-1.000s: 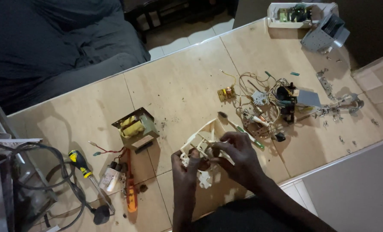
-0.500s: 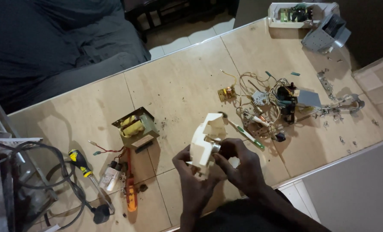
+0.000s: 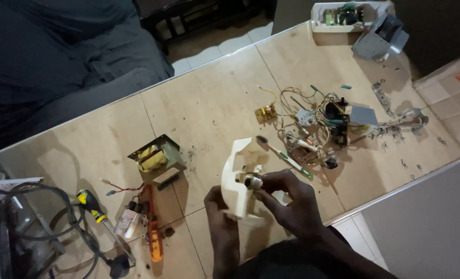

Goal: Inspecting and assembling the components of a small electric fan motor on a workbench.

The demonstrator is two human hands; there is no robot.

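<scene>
Two hands are engaged on one white plastic housing [image 3: 238, 178], which is held raised above the near edge of the wooden surface [image 3: 209, 103], clear of the wood. The left hand [image 3: 218, 213] is closed around the lower part of the housing from behind, while the right hand [image 3: 286, 199] is pinched with its fingertips on a small round metal fitting [image 3: 252, 181] seated in the housing's middle. A slip is judged the main risk: the housing is supported only at its lower end, so a hard twist or pull at the fitting could lever it out of the left grip and drop it onto the surface or past its edge. Thin plastic tabs around the fitting could also be snapped if force is applied off-axis. Loose screws and a tangle of wires [image 3: 312, 121] lie just beyond the hands, and a green-handled screwdriver [image 3: 286, 157] rests close by, so small parts could be knocked or lost among them.
</scene>
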